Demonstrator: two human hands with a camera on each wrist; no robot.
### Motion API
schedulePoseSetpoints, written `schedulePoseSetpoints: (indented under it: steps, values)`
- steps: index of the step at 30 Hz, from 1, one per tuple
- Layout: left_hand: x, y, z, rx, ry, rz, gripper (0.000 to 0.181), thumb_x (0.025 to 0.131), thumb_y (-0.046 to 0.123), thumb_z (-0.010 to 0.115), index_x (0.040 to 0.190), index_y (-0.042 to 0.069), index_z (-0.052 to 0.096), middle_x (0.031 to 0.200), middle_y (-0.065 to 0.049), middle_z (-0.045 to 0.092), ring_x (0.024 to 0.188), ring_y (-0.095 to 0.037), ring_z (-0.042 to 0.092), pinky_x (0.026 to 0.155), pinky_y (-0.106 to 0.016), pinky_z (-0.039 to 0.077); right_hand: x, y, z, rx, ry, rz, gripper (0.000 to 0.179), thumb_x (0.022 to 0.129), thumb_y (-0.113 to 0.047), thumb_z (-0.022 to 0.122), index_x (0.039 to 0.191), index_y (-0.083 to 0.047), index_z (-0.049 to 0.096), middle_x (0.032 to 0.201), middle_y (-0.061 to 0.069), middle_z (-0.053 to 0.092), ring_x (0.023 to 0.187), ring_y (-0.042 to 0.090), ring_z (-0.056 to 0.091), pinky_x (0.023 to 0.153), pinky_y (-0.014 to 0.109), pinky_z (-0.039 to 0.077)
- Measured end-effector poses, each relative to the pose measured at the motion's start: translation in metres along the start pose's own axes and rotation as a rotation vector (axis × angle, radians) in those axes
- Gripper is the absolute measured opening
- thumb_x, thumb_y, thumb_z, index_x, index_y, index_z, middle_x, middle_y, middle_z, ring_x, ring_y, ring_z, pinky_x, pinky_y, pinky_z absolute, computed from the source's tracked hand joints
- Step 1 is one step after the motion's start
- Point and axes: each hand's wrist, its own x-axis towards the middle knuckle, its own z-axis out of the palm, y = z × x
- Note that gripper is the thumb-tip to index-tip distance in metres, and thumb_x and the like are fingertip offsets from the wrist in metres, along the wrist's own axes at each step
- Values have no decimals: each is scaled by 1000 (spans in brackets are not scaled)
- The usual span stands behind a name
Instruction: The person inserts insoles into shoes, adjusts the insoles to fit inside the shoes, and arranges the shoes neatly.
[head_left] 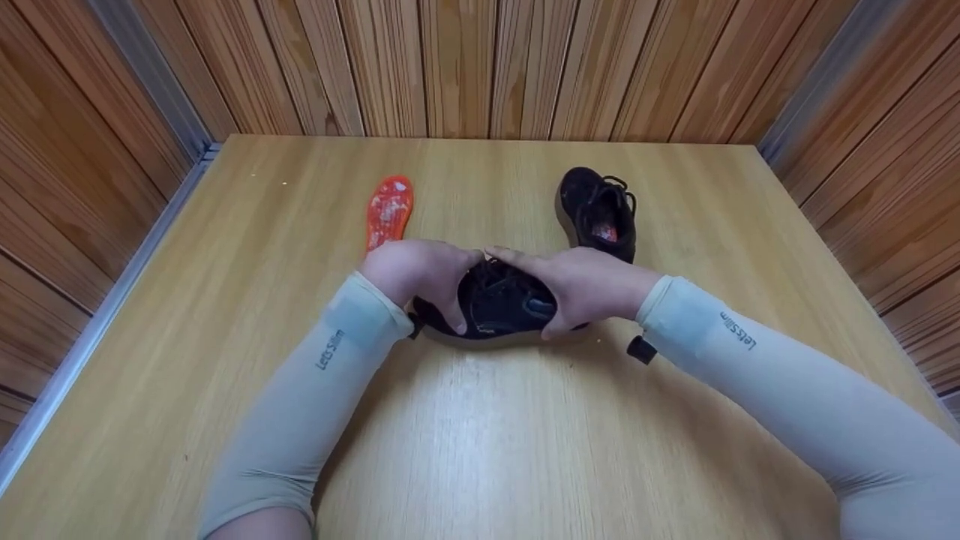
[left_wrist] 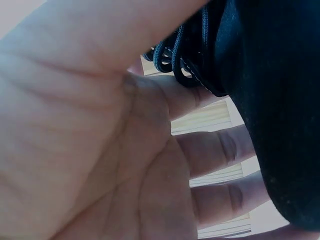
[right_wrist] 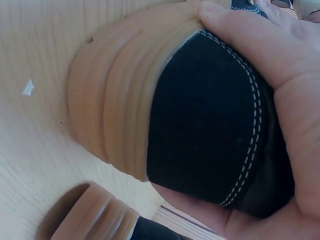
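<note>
Gripping a shoe [head_left: 504, 306], left hand [head_left: 425, 274] mirrors right hand [head_left: 589, 282].

The left sleeve [head_left: 296, 409] and right sleeve [head_left: 780, 390] are cut close in pale fabric – each is printed with dark "Let's Slim" lettering – and a small black block [head_left: 641, 350] is seen below the right cuff [head_left: 657, 298].

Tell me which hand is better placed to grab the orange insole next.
Probably the left hand: in the head view it partly hides the orange insole. The right hand, farther away, could steady the black lace-up shoe both hold.
</note>
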Motion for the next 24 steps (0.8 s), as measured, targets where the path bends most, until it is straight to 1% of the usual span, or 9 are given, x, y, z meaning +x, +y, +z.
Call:
schedulePoseSetpoints:
  steps: [3,9,11,14,17,19,20,23,24]
  values:
    - [-1,1,0,12,10,6,115,87,47,94,175,28,23,173,-7,46,147,-27,52,129,-52,42,1,0,-1,0,1,10,137,70,-42,101,174,-48,11,125,4,78,98,27,76,92,50,61]
    - [1,3,2,31,51,44,104,85,44,95,169,22,37,163,-10,57,139,-27,60,123,-50,49,-1,1,-1,-12,0,40,134,71,-44,101,172,-54,13,141,4,74,103,27,76,94,50,61]
    - [1,1,2,27,50,49,107,86,44,95,171,22,35,167,-10,54,144,-27,58,126,-50,46,-1,0,0,-6,1,47,134,71,-44,102,171,-55,14,145,4,72,104,28,76,95,51,61]
    - [3,-9,-1,-21,46,90,101,88,42,94,170,22,38,169,-10,53,152,-30,53,129,-52,41,-2,-1,3,7,7,55,133,70,-43,103,171,-55,16,151,3,69,110,29,76,98,53,60]
    - [4,-27,-6,-107,44,91,85,93,41,89,166,26,46,165,-9,57,152,-32,55,127,-56,43,-3,-1,5,19,11,67,132,70,-42,103,171,-54,17,155,2,66,112,29,76,100,53,60]
    - [3,-41,-10,-164,86,74,68,98,40,83,159,27,55,155,-8,65,142,-32,62,121,-57,48,-4,-2,6,25,10,75,132,71,-41,103,171,-55,17,158,1,64,112,27,76,100,52,60]
    - [3,-48,-11,-170,124,59,61,101,39,81,156,25,58,152,-9,66,138,-32,63,119,-57,50,-5,-2,7,28,9,75,133,71,-41,103,171,-55,16,159,1,63,111,27,76,99,52,61]
    - [0,-67,-14,-181,255,-23,52,104,38,76,152,21,62,148,-11,68,129,-34,64,116,-59,52,-5,-3,6,24,12,80,133,71,-39,103,170,-57,15,160,0,62,105,25,75,96,51,61]
    - [-1,-73,-14,-192,287,-57,51,105,36,75,151,19,62,147,-13,67,127,-35,64,114,-60,53,-5,-4,6,20,14,79,133,71,-39,103,170,-57,15,161,0,62,104,25,75,96,51,61]
